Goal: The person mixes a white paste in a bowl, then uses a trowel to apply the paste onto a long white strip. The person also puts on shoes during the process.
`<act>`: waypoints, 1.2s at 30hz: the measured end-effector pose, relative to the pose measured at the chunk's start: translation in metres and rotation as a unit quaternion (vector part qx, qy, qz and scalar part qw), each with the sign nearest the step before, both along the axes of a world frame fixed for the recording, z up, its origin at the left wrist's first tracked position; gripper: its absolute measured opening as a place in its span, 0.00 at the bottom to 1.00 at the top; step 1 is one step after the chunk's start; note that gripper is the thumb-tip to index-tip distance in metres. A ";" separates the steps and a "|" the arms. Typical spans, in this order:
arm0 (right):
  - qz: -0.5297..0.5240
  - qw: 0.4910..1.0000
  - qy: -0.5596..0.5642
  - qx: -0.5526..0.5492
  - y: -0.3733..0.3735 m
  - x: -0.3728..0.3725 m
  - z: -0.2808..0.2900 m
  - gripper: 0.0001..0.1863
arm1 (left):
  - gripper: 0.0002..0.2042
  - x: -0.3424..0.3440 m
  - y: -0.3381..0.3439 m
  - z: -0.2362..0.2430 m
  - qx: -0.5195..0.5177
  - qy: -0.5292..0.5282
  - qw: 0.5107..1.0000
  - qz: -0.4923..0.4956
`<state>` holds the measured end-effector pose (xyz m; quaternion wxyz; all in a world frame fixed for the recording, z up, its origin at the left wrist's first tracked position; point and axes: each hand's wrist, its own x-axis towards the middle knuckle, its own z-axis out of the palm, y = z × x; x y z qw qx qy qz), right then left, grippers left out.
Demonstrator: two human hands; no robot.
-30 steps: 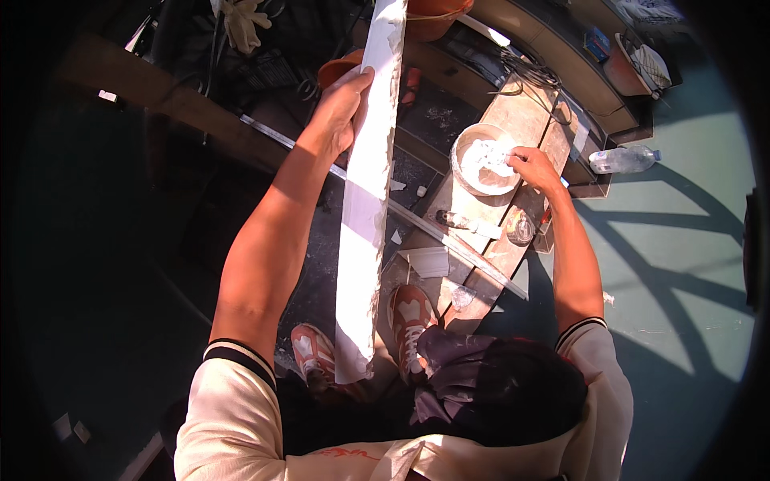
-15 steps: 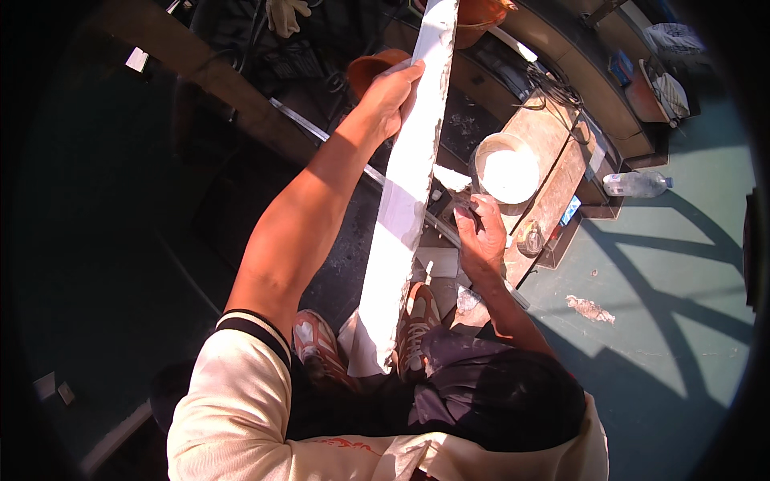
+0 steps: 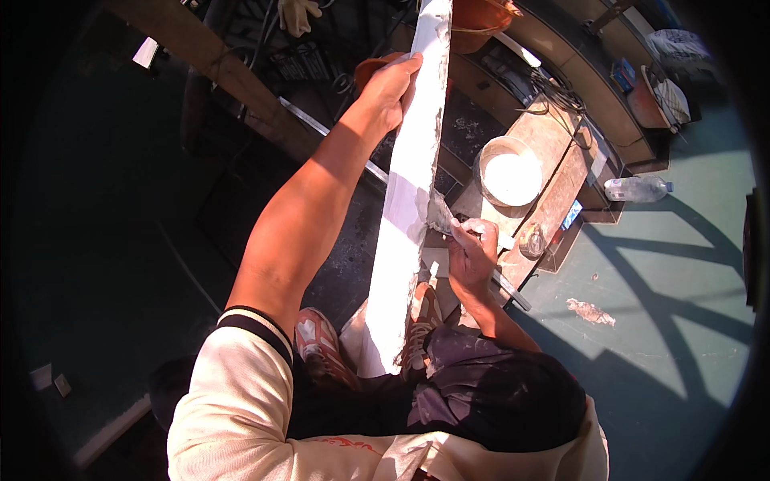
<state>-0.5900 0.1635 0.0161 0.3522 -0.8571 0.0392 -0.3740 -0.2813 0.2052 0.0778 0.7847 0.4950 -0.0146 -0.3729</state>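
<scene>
A long white strip (image 3: 397,236) with rough, putty-coated right edge stands lengthwise in front of me, from between my shoes to the top of the view. My left hand (image 3: 387,96) grips its left side high up. My right hand (image 3: 472,255) is closed on a putty knife (image 3: 439,212), whose whitish blade meets the strip's right edge about midway along. To the right, a round tub (image 3: 486,167) of white putty sits on a wooden plank (image 3: 529,128), with a small round object (image 3: 532,240) nearer me.
A plastic bottle (image 3: 636,189) lies at right above green floor (image 3: 674,305). Cables (image 3: 553,100) cover the plank's far end. A metal bar (image 3: 305,117) crosses behind the strip. Orange containers (image 3: 477,22), gloves (image 3: 295,16) and curved steps (image 3: 597,92) are beyond. My shoes (image 3: 317,333) are below.
My right hand has moved from the putty tub down and left, bringing the knife to the strip's edge. My left hand keeps its grip; the whole view has shifted slightly rightward.
</scene>
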 end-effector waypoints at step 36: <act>-0.103 0.991 -0.041 -0.079 -0.068 0.090 -0.004 0.21 | 0.23 -0.025 0.010 0.032 0.022 -0.026 0.999 -0.038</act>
